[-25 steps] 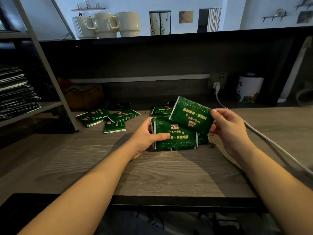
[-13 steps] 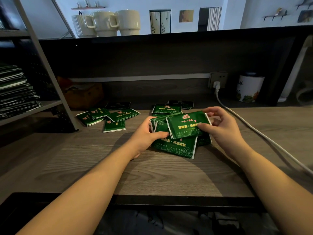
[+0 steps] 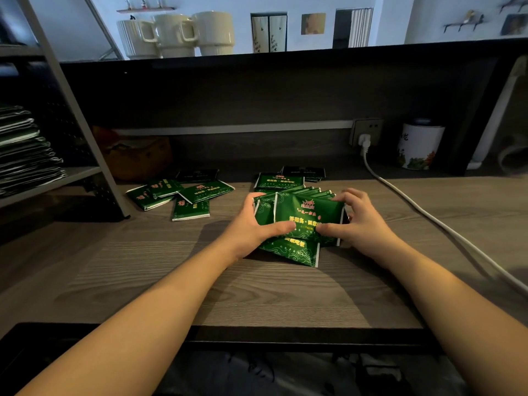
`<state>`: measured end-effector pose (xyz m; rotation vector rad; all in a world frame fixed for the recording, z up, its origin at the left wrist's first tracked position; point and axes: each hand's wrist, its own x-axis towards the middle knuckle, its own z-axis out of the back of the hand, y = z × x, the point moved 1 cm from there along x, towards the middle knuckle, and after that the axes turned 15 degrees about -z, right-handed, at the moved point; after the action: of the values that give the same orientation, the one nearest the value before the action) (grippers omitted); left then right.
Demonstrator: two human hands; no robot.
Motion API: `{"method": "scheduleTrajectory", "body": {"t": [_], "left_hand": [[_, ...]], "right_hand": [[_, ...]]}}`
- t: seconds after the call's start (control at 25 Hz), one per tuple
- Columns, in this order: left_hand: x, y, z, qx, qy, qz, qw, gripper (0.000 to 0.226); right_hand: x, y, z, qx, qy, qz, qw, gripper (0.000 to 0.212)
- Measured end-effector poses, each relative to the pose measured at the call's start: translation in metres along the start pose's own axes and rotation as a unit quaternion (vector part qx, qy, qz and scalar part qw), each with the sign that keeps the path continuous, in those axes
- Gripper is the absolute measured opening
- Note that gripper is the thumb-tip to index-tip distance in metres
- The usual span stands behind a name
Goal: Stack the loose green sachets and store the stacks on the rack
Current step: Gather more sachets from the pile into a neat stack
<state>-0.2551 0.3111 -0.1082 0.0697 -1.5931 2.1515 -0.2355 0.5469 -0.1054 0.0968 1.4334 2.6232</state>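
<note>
Both hands [image 3: 308,224] cup sachet stack [image 3: 303,212] (thumbs atop).

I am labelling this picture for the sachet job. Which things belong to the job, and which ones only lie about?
Belong to the job:
- stack held by left hand and right hand
- loose green sachets
- rack with stored stacks

Only lying about:
- mugs
- white cable
- white tin

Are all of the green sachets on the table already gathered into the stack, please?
No, several loose sachets lie apart, left of the stack.
</note>
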Motion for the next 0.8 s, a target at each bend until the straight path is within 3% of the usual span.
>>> {"method": "scheduleTrajectory", "body": {"t": [0.12,0.24,0.32,0.48,0.72,0.8], "left_hand": [[0.000,0.005,0.001,0.023,-0.016,-0.027,0.999,0.088],[-0.002,0.001,0.001,0.026,-0.027,-0.057,0.998,0.093],[-0.004,-0.002,0.000,0.062,-0.032,-0.079,0.994,0.095],[-0.007,-0.009,-0.011,0.105,0.022,-0.098,0.989,0.100],[-0.012,-0.015,-0.012,0.087,0.024,-0.104,0.990,0.095],[-0.014,-0.016,-0.013,0.073,0.003,-0.120,0.990,0.092]], "right_hand": [[-0.001,-0.001,-0.004,0.079,0.058,0.002,0.995,0.082],[0.000,0.000,-0.004,0.138,0.109,-0.041,0.983,0.113],[0.001,0.001,-0.005,0.154,0.136,-0.043,0.978,0.110],[-0.005,0.004,-0.014,0.142,0.168,-0.002,0.975,0.070],[-0.005,0.006,-0.013,0.127,0.149,0.030,0.980,0.102],[-0.009,0.009,-0.012,0.115,0.130,0.058,0.983,0.101]]}}
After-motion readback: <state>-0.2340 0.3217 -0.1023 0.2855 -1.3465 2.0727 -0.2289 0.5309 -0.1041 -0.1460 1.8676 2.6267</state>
